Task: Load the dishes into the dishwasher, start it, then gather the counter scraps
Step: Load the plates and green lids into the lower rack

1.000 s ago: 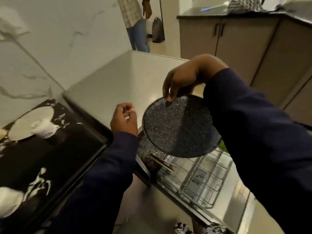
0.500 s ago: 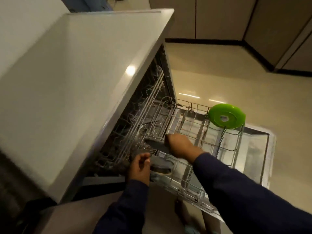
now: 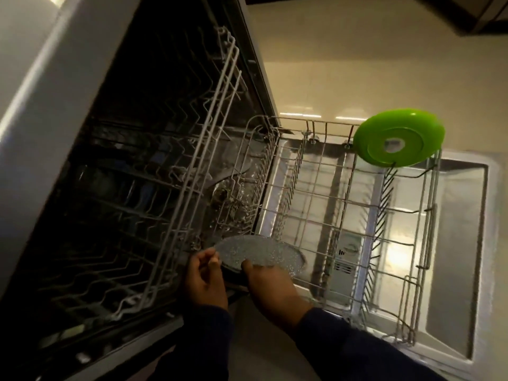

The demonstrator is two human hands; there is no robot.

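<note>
Inspection of loading stage, head view. The dishwasher (image 3: 143,149) stands open with its door (image 3: 461,243) dropped flat and the lower rack (image 3: 343,215) drawn out over it. The upper rack (image 3: 192,160) sits further inside the tub.

1 speckled grey plate (image 3: 258,253) is at the near left corner of the lower rack, at roughly 6 o'clock in the frame. It is tilted, its flat face turned up toward the camera, apparently so that its edge can be fed down between the rack wires. Whether it already rests on the wires cannot be told.

The right hand (image 3: 272,287) grips the plate at its near edge, thumb lying on the speckled face, fingers hidden beneath. The left hand (image 3: 204,279) is at the plate's 9 o'clock rim, fingers curled; they seem to pinch or steady that rim, though blur leaves the contact uncertain. The 2 hands are close together, with the plate spanning them and extending away toward 12 o'clock.

1 green plate (image 3: 398,143) stands upright at the rack's far right corner, at about 2 o'clock from the grey plate and well apart from it, evidently already stowed.

Judgement: loading is at an early stage; most of the lower rack is unfilled. Starting the machine and gathering scraps remain outstanding.
</note>
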